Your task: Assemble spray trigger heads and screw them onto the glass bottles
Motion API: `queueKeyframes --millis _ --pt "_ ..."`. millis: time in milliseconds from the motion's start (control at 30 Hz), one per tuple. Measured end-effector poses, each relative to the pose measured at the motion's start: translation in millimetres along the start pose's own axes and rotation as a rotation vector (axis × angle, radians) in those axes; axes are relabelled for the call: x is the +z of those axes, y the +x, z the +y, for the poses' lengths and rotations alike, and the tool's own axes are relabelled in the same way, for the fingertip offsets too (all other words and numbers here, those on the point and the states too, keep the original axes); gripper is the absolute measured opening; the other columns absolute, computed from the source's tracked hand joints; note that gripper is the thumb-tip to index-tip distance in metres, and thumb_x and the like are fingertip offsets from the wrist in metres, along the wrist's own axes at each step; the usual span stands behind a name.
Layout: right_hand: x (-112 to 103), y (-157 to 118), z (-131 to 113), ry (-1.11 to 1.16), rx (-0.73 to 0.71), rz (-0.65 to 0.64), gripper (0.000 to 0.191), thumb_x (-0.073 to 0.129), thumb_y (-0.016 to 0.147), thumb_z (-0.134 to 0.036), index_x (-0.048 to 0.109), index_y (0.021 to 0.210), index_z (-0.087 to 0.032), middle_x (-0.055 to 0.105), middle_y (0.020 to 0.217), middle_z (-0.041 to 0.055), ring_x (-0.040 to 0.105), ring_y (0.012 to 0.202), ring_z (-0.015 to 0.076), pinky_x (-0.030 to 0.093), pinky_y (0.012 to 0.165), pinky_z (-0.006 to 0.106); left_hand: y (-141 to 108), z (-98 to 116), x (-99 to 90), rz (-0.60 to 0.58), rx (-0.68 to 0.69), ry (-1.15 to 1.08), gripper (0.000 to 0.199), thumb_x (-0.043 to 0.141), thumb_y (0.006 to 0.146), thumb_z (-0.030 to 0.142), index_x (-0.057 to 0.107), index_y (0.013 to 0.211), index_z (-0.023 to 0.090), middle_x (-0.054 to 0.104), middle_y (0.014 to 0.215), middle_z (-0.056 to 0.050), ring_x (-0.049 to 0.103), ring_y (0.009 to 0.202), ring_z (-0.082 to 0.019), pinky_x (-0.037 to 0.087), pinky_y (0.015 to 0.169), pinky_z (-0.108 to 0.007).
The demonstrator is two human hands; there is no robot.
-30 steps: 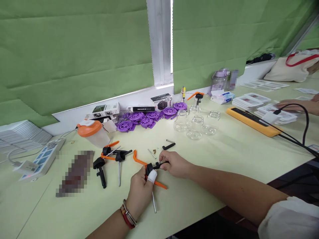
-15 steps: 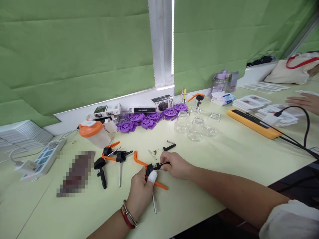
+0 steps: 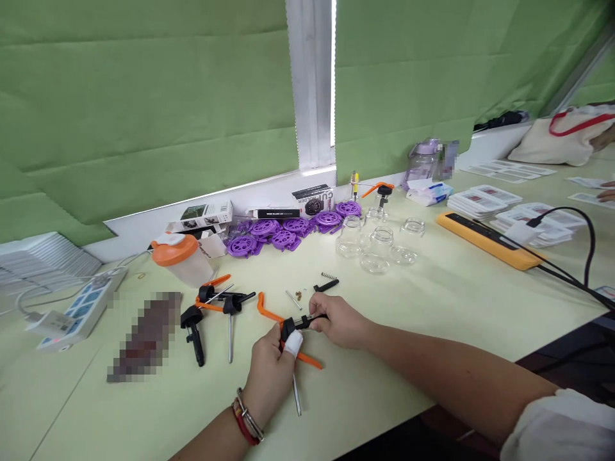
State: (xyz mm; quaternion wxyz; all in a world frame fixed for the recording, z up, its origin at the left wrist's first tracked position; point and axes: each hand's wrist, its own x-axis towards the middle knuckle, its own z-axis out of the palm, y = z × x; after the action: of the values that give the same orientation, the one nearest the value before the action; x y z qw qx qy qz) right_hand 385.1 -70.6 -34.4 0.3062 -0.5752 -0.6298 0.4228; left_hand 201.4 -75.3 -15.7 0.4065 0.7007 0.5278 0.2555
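My left hand [image 3: 271, 365], with white tape on the thumb, is closed round the black hub of a black mechanism with orange arms [image 3: 308, 360]. A metal rod [image 3: 296, 396] sticks out below that hand. My right hand [image 3: 341, 321] pinches the black stem on the mechanism's right side; its fingertips partly hide the stem. Just beyond lie a metal pin [image 3: 293, 300], small brown pieces [image 3: 298, 296], a black lever-like part [image 3: 327, 285] and a coil spring [image 3: 329, 276]. Similar black and orange mechanisms [image 3: 232, 304] lie to the left.
Glass jars [image 3: 375, 251], purple discs [image 3: 266, 228] and an orange-lidded shaker [image 3: 179, 256] stand or lie farther back. Power strips [image 3: 490, 241] [image 3: 89, 307] lie at both sides. Stacks of printed cards [image 3: 478, 202] are at the right, near another person's hand [image 3: 608, 193].
My hands keep nearly the same grip on the mechanism. At the far right, the other person's hand has drawn back toward the picture's edge, and flat cards show there.
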Motion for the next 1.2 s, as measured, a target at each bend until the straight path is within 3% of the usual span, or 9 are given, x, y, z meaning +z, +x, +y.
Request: queueKeyframes --millis 100,233,333,467,1000,1200 --pt "-0.3 -0.3 -0.4 0.006 0.008 -0.002 0.025 0.055 0.078 -0.02 0.049 0.102 -0.023 0.061 0.075 -0.0016 0.05 0.061 0.0115 0.038 0.056 0.023 -0.8 0.7 -0.4 -0.011 -0.004 0.0 0.03 0.047 0.083 0.046 0.057 0.082 0.017 0.05 0.064 0.001 0.042 0.061 -0.015 0.035 0.056 -0.026" --pt "-0.1 -0.7 -2.4 -0.023 0.026 0.008 0.014 0.057 0.077 -0.019 0.054 0.091 -0.021 0.061 0.079 0.0 0.05 0.063 0.0114 0.037 0.057 0.023 -1.1 1.1 -0.8 -0.013 0.0 -0.01 0.031 0.047 0.082 0.046 0.057 0.082 0.017 0.051 0.065 0.001 0.043 0.061 -0.015 0.036 0.058 -0.026" --pt "0.2 -0.9 -3.8 -0.006 0.015 0.02 0.021 0.058 0.076 -0.018 0.055 0.097 -0.021 0.061 0.077 -0.0004 0.05 0.063 0.0115 0.037 0.057 0.023 -0.9 1.1 -0.9 -0.004 -0.003 -0.007 0.031 0.049 0.082 0.046 0.058 0.082 0.016 0.051 0.064 0.001 0.043 0.06 -0.015 0.036 0.057 -0.026" --pt "1.0 -1.1 -4.4 0.021 0.048 -0.004 0.013 0.057 0.077 -0.017 0.059 0.09 -0.02 0.062 0.078 0.0005 0.049 0.061 0.0108 0.037 0.058 0.024 -1.0 1.3 -0.9 0.0 0.002 -0.011 0.031 0.049 0.082 0.045 0.059 0.084 0.016 0.053 0.065 0.0 0.044 0.06 -0.015 0.036 0.057 -0.026" --pt "7.1 1.3 3.7 0.181 0.02 0.078 0.008 0.059 0.071 -0.014 0.057 0.078 -0.018 0.06 0.074 -0.0014 0.049 0.063 0.0102 0.038 0.062 0.024 -0.6 0.6 -1.2 -0.011 0.014 -0.026 0.03 0.049 0.082 0.044 0.059 0.084 0.016 0.053 0.067 0.0 0.045 0.063 -0.016 0.038 0.059 -0.027" --pt "-1.0 1.7 2.2 0.266 0.072 -0.018 0.036 0.06 0.072 -0.014 0.049 0.105 -0.021 0.062 0.073 -0.0022 0.053 0.061 0.0113 0.038 0.056 0.022 -3.4 -1.1 0.2 0.012 0.023 -0.053 0.027 0.049 0.082 0.042 0.059 0.085 0.017 0.054 0.066 0.001 0.046 0.061 -0.016 0.038 0.057 -0.026"
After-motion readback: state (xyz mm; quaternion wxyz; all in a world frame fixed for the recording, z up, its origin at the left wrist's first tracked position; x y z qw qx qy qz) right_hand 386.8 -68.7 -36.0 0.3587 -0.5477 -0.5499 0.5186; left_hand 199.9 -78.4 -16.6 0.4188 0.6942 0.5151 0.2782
